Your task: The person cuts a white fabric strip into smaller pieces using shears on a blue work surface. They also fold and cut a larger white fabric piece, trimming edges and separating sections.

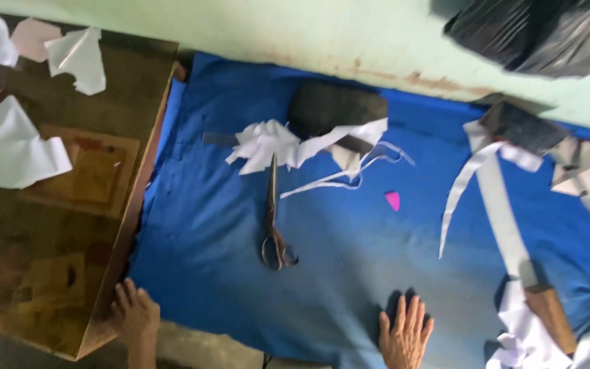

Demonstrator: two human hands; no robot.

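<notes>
Head view down onto a blue cloth spread over a table. Left hand at the near edge, fingers spread and empty, resting where the cloth meets a brown board, likely bracing there. Right hand flat on the cloth, fingers splayed, holding nothing, seemingly pressing the fabric smooth. Up beyond and between both sets of fingers, well apart from either: long metal scissors, closed, handles toward the fingers, blades pointing away into a heap of white fabric scraps. Past that heap, a dark rounded lump, perhaps a weight, too blurred to name. Small pink scrap above the right fingers. To the right of those fingers, a long pale strip with a wooden handle, plus more white offcuts. White paper pieces on the board, left of the left fingers. Pale green wall at the far side, stained low down; black plastic bag at upper right.
</notes>
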